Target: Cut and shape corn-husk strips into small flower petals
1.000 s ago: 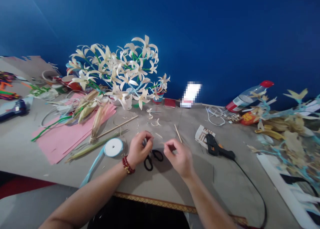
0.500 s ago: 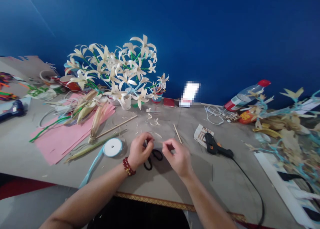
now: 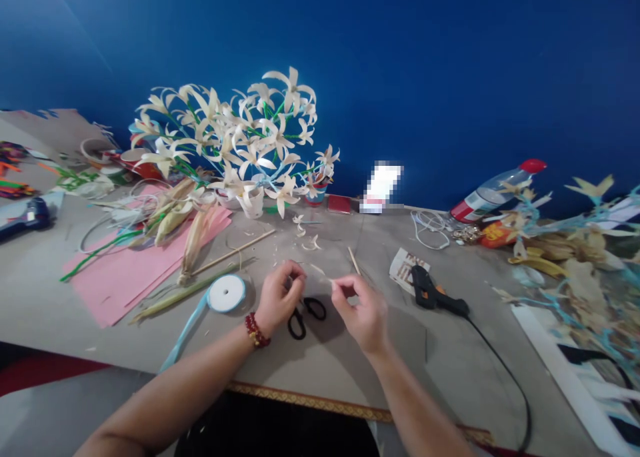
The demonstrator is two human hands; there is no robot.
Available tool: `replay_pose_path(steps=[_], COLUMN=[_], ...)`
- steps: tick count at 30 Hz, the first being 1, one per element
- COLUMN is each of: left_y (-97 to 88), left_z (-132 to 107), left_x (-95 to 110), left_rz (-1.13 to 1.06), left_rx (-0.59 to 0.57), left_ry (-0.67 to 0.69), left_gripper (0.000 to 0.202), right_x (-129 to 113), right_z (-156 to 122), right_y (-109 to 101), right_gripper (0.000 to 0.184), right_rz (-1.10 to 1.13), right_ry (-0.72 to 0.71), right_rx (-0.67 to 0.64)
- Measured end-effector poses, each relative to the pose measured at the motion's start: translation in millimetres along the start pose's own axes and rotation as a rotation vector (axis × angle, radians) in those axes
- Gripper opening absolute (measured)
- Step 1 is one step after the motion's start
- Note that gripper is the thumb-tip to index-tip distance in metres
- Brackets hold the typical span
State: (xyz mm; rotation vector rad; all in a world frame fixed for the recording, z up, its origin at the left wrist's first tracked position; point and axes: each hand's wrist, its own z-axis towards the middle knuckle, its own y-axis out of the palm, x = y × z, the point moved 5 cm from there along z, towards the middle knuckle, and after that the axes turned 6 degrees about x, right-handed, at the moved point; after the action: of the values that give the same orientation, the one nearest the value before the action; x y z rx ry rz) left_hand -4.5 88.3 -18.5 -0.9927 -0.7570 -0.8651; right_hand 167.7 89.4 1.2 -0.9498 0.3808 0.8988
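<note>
My left hand (image 3: pixel 279 298), with a red bead bracelet (image 3: pixel 257 330) at its wrist, hovers over the table with thumb and forefinger pressed together. Whatever lies in that pinch is too small to make out. Across a narrow gap, my right hand (image 3: pixel 364 312) pinches a small pale sliver (image 3: pixel 331 281) whose tip shows at the fingertips. Black-handled scissors (image 3: pixel 315 309) lie on the table between and below the hands; their blades are partly hidden by my left hand. Beyond the fingers rest thin cream petal-like scraps (image 3: pixel 311 243).
Left of my hands sits a spool of light blue ribbon (image 3: pixel 226 293), near pink sheets (image 3: pixel 113 297) and dried husks (image 3: pixel 193 240). Cream flowers (image 3: pixel 255 154) stand behind. To the right lie a black glue gun (image 3: pixel 435 294) with its cord, a tilted bottle (image 3: pixel 493 190) and a wooden stick (image 3: pixel 354 260).
My hands have drawn slightly apart, the right moving a little to the right and the left a little to the left. More of the scissors shows between them.
</note>
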Motion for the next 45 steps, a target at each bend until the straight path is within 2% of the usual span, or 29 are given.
replay_pose_path(steps=[5, 13, 18, 22, 27, 31, 34, 38, 41, 43, 45], left_y=[3.5, 5.6, 7.1, 6.4, 3.7, 4.1, 5.2, 5.4, 2.1, 0.9, 1.5], left_z=[-3.1, -3.8, -5.2, -5.7, -4.5, -5.3, -6.2, -5.8, -4.0, -3.3, -3.7], left_x=[10.2, 16.5, 21.1, 21.5, 19.0, 18.4, 19.2, 20.1, 18.1, 16.3, 15.4], left_rz=[-0.049, 0.048, 0.133, 0.146, 0.115, 0.096, 0.093, 0.095, 0.099, 0.103, 0.105], left_rx=[-0.099, -0.089, -0.109, -0.096, -0.067, -0.061, -0.059, -0.059, -0.023, -0.009, -0.012], left_ry=[0.133, 0.281, 0.355, 0.358, 0.328, 0.329, 0.333, 0.324, 0.275, 0.253, 0.258], left_gripper=[0.007, 0.010, 0.011, 0.013, 0.013, 0.014, 0.014, 0.015, 0.015, 0.014, 0.014], right_x=[-1.9, -4.0, -3.8, 3.6, 14.4, 5.1, 1.5, 9.8, 18.2, 19.4, 15.3], right_z=[-1.3, -0.7, -2.2, 0.7, 11.2, 6.1, -0.9, -1.1, 6.0, 9.2, 8.4], right_y=[3.8, 10.9, 15.7, 12.3, -4.3, 6.9, 16.7, 15.8, 3.4, -2.3, 1.1], right_gripper=[0.010, 0.010, 0.009, 0.009, 0.010, 0.010, 0.008, 0.009, 0.009, 0.010, 0.008], right_rz=[0.026, 0.052, 0.052, 0.023, -0.006, 0.122, 0.088, -0.006, -0.063, -0.029, 0.076], right_ry=[-0.021, 0.043, 0.023, 0.035, 0.105, 0.100, 0.095, 0.077, 0.093, 0.124, 0.146], right_rx=[-0.050, -0.186, -0.239, -0.230, -0.091, -0.234, -0.290, -0.269, -0.161, -0.109, -0.159])
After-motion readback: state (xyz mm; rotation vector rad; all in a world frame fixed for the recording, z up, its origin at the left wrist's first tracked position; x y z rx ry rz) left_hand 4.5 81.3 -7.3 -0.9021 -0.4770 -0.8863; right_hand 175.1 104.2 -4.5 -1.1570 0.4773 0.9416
